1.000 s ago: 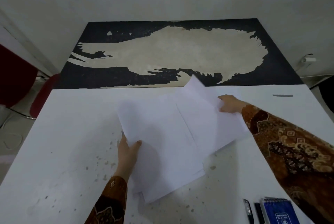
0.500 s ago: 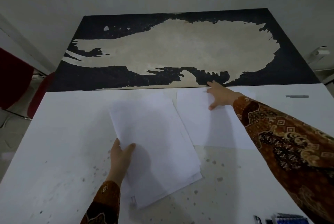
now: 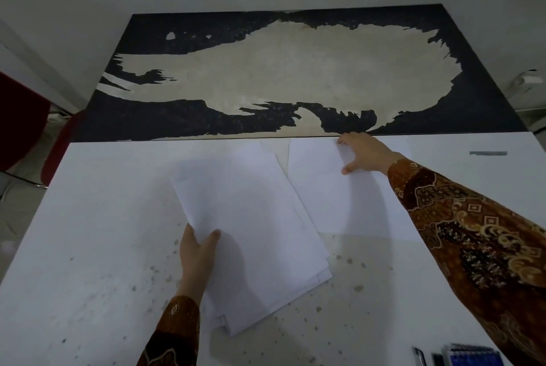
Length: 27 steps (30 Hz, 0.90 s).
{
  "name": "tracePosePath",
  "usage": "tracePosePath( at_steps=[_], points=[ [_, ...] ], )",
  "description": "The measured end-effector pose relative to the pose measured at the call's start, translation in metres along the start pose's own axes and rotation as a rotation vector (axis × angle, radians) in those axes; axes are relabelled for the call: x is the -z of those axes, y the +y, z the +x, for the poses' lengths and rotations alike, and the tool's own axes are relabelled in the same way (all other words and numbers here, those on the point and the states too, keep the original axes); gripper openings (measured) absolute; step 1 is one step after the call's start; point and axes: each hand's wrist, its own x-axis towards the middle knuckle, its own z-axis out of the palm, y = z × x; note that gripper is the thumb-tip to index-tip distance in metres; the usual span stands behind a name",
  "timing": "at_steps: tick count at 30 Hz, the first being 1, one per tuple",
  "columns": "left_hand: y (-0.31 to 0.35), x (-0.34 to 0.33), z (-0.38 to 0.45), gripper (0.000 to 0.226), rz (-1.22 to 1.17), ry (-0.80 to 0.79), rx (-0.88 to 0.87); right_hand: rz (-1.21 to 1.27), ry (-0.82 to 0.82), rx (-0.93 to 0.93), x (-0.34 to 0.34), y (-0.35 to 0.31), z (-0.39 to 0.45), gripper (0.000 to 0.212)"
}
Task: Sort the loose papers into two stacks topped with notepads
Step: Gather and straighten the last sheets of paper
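A: Down at five o'clock, right on the frame's edge: blue spiral notepad (image 3: 469,356), cut off by the border, with a dark pen (image 3: 419,356) just beside it at its nine o'clock.

B: Moving up to six o'clock: left hand (image 3: 197,255) gripping the loose stack of white papers (image 3: 254,235), thumb on top of the sheets, other fingers hidden underneath. Patterned brown sleeve (image 3: 170,333) below the wrist.

A: Stack tilted, near end pointing to about five o'clock, sheet edges fanned unevenly at that corner. Lying on the white table (image 3: 88,247), speckled with small grey marks.

B: Farther out at one o'clock: single white sheet (image 3: 334,197) flat on the table, just beside the stack, near edges touching or overlapping, hard to say which.

A: Right hand (image 3: 362,153) on that sheet's far corner, fingers spread and straight, thumb and fingertips pressing down. No pinch there.

B: At two o'clock, well apart from the sheet: small grey strip (image 3: 488,153) on the tabletop.

A: Beyond the far edge at twelve o'clock: black board with a big worn pale patch (image 3: 295,70). Something red (image 3: 20,117) at ten o'clock, off the table.
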Motion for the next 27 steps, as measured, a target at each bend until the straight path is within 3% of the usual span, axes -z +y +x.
tracePosePath(
  at_steps=[9, 16, 19, 27],
  points=[
    [-0.002, 0.000, 0.002, 0.048, -0.002, -0.007, -0.003, -0.116, -0.061, -0.057, 0.007, 0.002, 0.005, 0.087],
    [-0.005, 0.001, 0.004, 0.051, -0.005, -0.021, -0.017, 0.014, -0.202, -0.125, 0.034, 0.010, -0.002, 0.063],
    [-0.006, 0.000, 0.001, 0.046, -0.016, -0.024, -0.002, 0.053, -0.184, -0.057, 0.057, 0.011, -0.014, 0.028],
    [-0.006, -0.003, -0.039, 0.049, -0.042, -0.080, 0.011, 0.076, -0.012, -0.001, 0.125, -0.017, -0.075, 0.026]
  ],
)
